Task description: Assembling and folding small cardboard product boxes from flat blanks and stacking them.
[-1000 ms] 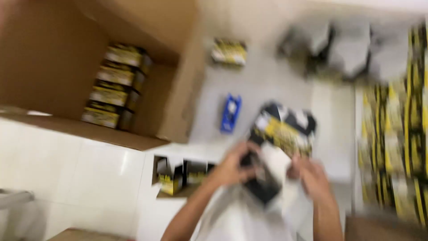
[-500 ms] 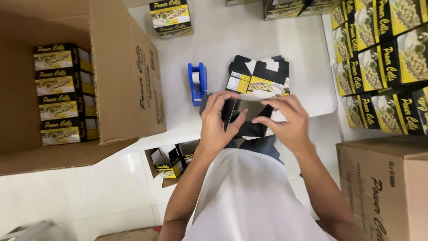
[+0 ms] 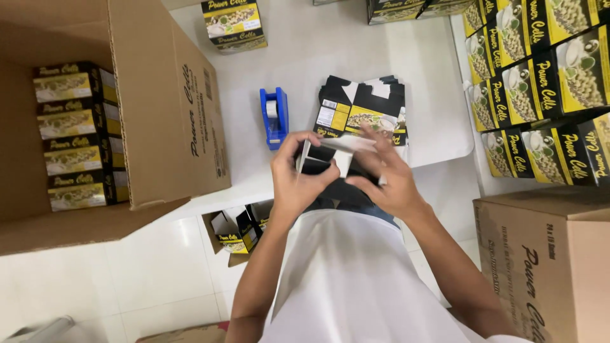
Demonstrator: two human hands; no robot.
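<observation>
Hands [image 3: 346,174] around black carton [image 3: 327,159]

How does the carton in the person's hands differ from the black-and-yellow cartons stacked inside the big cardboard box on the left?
The carton in the hands is partly folded, its white inner face and loose flaps showing; the cartons in the box are fully formed and closed. The held one sits between the left hand and right hand; the boxed ones lie in a neat column. Both share the black-and-yellow print.

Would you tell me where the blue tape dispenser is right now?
In the head view, the blue tape dispenser stands on the white table, between the open cardboard carton and the flat box stack.
</observation>
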